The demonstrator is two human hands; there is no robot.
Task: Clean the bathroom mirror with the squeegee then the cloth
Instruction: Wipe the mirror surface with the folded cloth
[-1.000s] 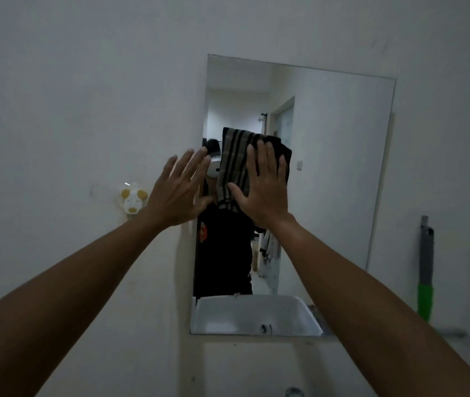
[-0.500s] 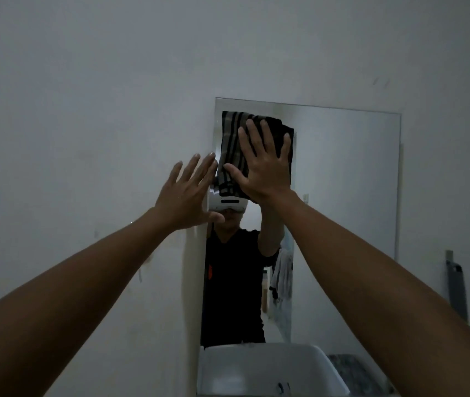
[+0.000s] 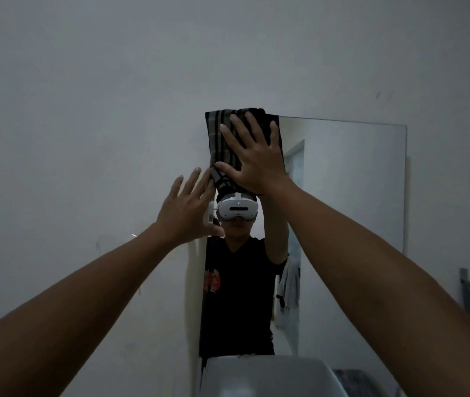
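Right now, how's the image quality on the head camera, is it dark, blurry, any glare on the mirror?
Head view: dim, flat, greyish light with soft noise; no glare on the mirror, which reflects cleanly. Head view: wide-angle stretch makes the forearms balloon toward the bottom corners. Head view: the right hand and striped cloth are fairly sharp, the left hand slightly soft.

The picture is looking dim and grey, with weak, even light and no clear source showing. The wall (image 3: 84,110) is fading darker toward the corners. A soft shadow is lying along the left edge of the mirror (image 3: 351,181). The glass is showing a paler patch on its right half, but no hard glare. Both forearms are stretching wide at the bottom edges from the wide lens. Fine grain is softening everything; the dark cloth (image 3: 219,138) is losing detail.
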